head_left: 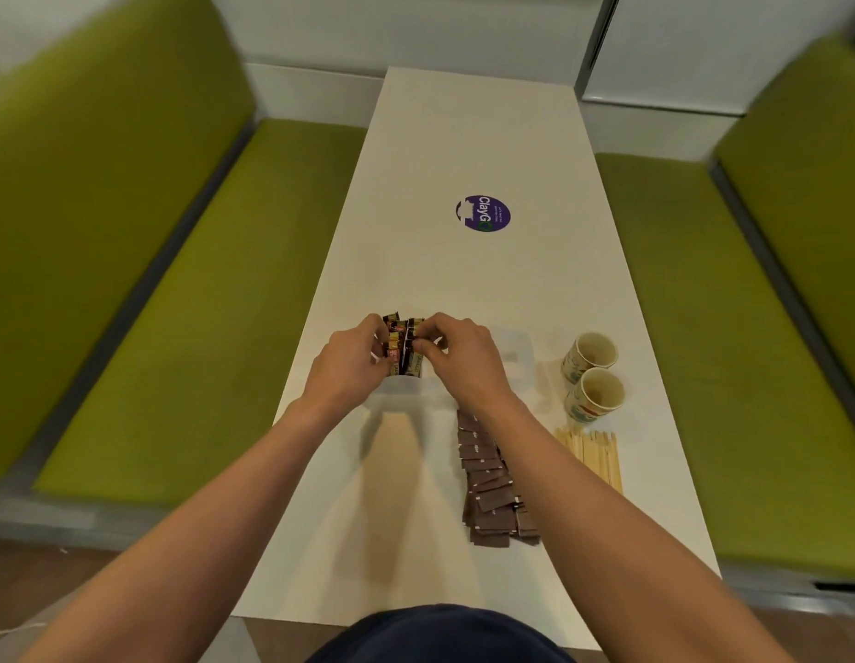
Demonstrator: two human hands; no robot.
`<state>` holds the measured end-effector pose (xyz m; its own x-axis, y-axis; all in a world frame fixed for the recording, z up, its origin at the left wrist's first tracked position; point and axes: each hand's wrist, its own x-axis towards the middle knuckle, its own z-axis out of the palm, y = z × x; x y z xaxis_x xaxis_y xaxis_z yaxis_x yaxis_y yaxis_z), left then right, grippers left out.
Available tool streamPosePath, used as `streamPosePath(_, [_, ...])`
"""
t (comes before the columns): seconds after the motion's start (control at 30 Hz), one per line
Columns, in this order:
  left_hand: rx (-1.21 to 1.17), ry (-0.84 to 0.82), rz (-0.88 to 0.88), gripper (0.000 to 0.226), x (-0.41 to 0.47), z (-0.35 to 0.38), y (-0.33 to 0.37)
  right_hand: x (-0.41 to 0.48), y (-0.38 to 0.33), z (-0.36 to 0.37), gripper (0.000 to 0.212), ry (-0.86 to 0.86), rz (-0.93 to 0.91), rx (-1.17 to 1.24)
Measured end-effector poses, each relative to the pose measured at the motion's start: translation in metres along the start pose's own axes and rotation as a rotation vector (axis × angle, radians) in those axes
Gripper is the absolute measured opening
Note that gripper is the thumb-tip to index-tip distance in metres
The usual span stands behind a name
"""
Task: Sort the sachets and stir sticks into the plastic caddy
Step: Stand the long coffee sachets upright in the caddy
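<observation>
at frame centre, left hand (354,357) and right hand (464,361) both pinch the dark sachets (404,344); best squared upright, then lowered evenly into the caddy (522,349).

bright even light, soft shadows, blurred warped edges, slight motion blur

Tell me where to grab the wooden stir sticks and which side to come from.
Pinch the stir sticks across their middle, from above and the right. They lie flat, side by side, running near to far, so a grip across the width should gather them. A paper cup stands by the far ends and brown sachets lie left; bare table lies right.
</observation>
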<state>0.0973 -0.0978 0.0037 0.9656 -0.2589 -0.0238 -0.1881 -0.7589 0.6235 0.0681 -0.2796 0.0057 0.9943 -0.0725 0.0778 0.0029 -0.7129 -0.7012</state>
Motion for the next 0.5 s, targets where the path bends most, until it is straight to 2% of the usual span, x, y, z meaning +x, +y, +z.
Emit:
streamPosePath(0.2, [0.030,0.021,0.085,0.015,-0.002,0.002,-0.003,-0.002,0.006,0.014,0.020,-0.054,-0.020,-0.186])
streamPosePath(0.5, [-0.065,0.137,0.090,0.024,-0.017,0.003,-0.001,-0.013,0.010,0.016,0.029,-0.005,-0.042,-0.125])
